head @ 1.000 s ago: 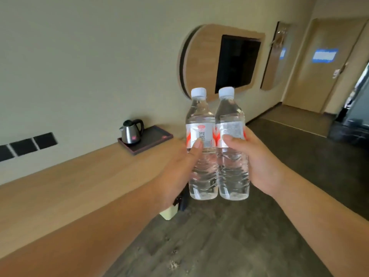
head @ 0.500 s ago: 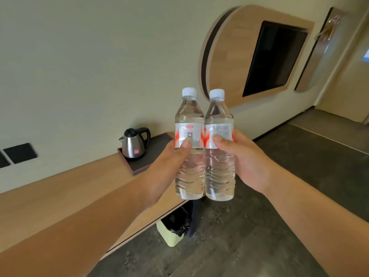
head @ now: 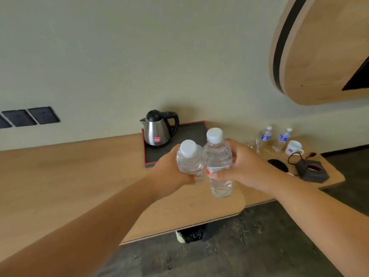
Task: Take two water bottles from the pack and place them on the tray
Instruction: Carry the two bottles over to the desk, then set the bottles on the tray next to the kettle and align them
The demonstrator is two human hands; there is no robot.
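I hold two clear water bottles with white caps side by side above the wooden counter. My left hand [head: 169, 171] grips the left bottle [head: 189, 160] and my right hand [head: 245, 168] grips the right bottle [head: 218, 156], whose red-and-white label shows between my fingers. Both bottles touch each other and tilt toward me. Just behind them lies the dark tray with a red rim [head: 191, 132], and the steel kettle [head: 157, 129] stands on its left part. My hands hide the tray's near right corner.
The wooden counter [head: 69, 176] runs along the wall. To the right stand two blue-labelled bottles [head: 265, 136], a white mug [head: 293, 147], a round cable hole [head: 277, 164] and a dark tissue box [head: 311, 170]. A bin [head: 189, 234] sits under the counter edge.
The view has dropped and moved closer to the counter. Both bottles have come down from in front of the wall to just in front of the tray, now tilted toward me.
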